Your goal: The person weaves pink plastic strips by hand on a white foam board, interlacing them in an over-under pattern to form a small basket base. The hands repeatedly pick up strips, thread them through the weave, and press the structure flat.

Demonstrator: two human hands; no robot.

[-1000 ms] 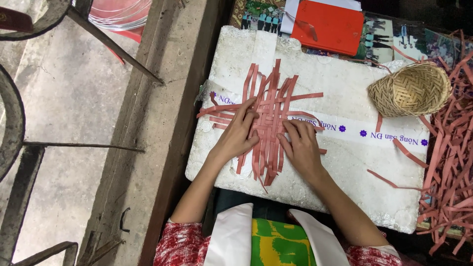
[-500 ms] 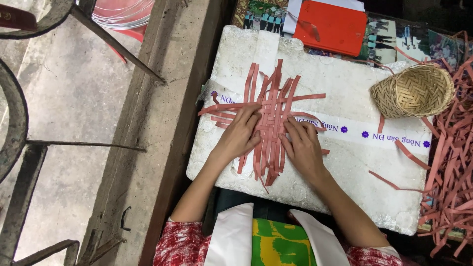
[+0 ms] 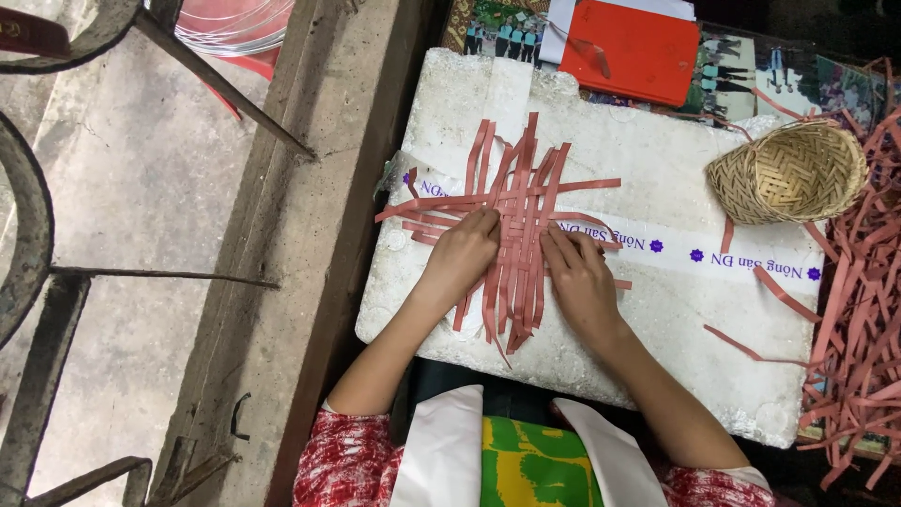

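Note:
A flat weave of reddish-brown strips point(image 3: 519, 202) lies on a white foam slab point(image 3: 657, 150). My left hand point(image 3: 462, 255) presses on the weave's left side, fingers bent over the crossing strips. On the right side rests my right hand point(image 3: 580, 274), fingertips touching the strips near the middle. Loose strip ends stick out on all sides of the weave. Both hands lie flat on the work rather than lifting anything.
A small woven basket point(image 3: 790, 172) sits at the slab's far right. A heap of loose reddish strips point(image 3: 868, 300) lies to the right. A red folder point(image 3: 631, 47) lies beyond the slab. A concrete ledge point(image 3: 310, 244) and metal bars point(image 3: 141, 277) are at left.
Both hands stay on the weave; fingers have shifted only slightly on the strips. The view has drifted a little.

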